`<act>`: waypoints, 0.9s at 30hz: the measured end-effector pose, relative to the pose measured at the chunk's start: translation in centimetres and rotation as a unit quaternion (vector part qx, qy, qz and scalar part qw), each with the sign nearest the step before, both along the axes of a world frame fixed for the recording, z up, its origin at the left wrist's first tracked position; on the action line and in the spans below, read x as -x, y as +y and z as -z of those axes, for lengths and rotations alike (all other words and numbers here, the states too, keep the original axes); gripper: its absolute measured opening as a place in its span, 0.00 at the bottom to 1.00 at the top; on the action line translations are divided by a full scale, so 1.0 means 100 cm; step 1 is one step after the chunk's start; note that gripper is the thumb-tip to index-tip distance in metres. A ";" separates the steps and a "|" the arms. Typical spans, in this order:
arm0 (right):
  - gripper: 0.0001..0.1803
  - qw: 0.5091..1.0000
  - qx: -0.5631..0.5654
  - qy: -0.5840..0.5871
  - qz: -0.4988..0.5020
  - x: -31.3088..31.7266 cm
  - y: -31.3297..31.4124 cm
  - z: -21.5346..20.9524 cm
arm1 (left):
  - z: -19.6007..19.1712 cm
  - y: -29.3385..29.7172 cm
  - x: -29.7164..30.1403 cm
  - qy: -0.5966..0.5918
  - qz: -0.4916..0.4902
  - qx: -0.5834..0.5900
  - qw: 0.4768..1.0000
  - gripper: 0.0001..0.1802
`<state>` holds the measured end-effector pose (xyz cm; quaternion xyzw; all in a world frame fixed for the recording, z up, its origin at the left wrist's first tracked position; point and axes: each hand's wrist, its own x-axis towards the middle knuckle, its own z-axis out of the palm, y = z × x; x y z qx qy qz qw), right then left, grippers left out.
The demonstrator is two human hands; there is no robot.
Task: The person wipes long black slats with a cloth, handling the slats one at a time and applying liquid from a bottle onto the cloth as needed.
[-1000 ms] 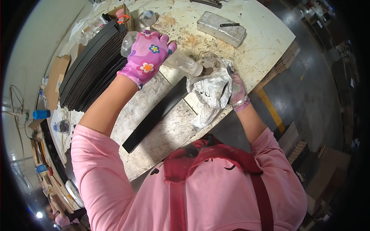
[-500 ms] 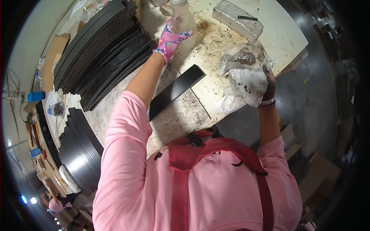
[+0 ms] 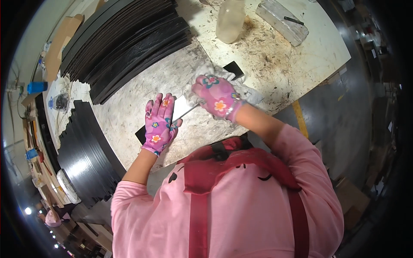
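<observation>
A short black board (image 3: 233, 70) lies slanting across the worktable, and its middle shines white with reflected light. My left hand (image 3: 159, 122), in a pink flowered glove, rests flat on its near left end with the fingers stretched out. Gloved alike, my right hand (image 3: 218, 98) presses a crumpled, stained white rag (image 3: 251, 93) onto the board toward its far right end. Those fingers are curled over the cloth, which hides part of the board.
A cloudy plastic bottle (image 3: 230, 21) stands at the far side, left of a wrapped block (image 3: 282, 21) with a small black strip (image 3: 294, 20) on it. Stacked black boards (image 3: 129, 47) fill the table's left; more boards (image 3: 88, 150) lie lower left.
My left hand has let go of the bottle and come down onto the board. My right hand has brought the rag from the table's right edge onto the board.
</observation>
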<state>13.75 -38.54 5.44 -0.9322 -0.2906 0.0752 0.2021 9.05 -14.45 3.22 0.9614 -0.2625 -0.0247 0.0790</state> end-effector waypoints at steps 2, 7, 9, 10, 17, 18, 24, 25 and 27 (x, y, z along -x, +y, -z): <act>0.23 0.995 0.050 0.033 0.084 -0.016 -0.009 0.006 | 0.002 0.003 0.002 -0.001 -0.007 0.008 1.000 0.41; 0.14 0.967 0.069 0.094 0.225 -0.036 -0.025 0.017 | 0.003 -0.001 0.005 -0.001 -0.031 0.005 0.999 0.40; 0.13 0.979 0.204 -0.002 0.026 -0.018 0.009 0.021 | 0.006 -0.002 0.004 -0.001 -0.034 0.014 0.999 0.39; 0.13 0.988 0.124 -0.088 0.029 -0.014 0.014 0.020 | 0.008 -0.001 0.003 -0.002 -0.031 0.020 0.999 0.39; 0.19 0.949 0.045 -0.013 0.312 -0.041 -0.090 -0.010 | 0.008 0.047 0.009 0.016 -0.088 0.286 0.954 0.47; 0.18 0.954 0.004 -0.126 0.273 -0.032 -0.105 -0.008 | 0.008 0.069 0.014 -0.016 -0.138 0.302 0.943 0.49; 0.22 0.960 -0.090 0.006 0.265 -0.017 -0.068 -0.016 | -0.003 0.121 0.081 0.184 -0.246 0.549 0.777 0.53; 0.23 0.957 -0.047 0.002 0.286 -0.017 -0.054 -0.008 | 0.016 0.132 0.080 0.139 -0.196 0.458 0.856 0.52; 0.28 0.979 -0.051 -0.066 0.184 -0.010 -0.034 0.049 | 0.029 0.132 0.072 0.040 -0.147 0.460 0.875 0.50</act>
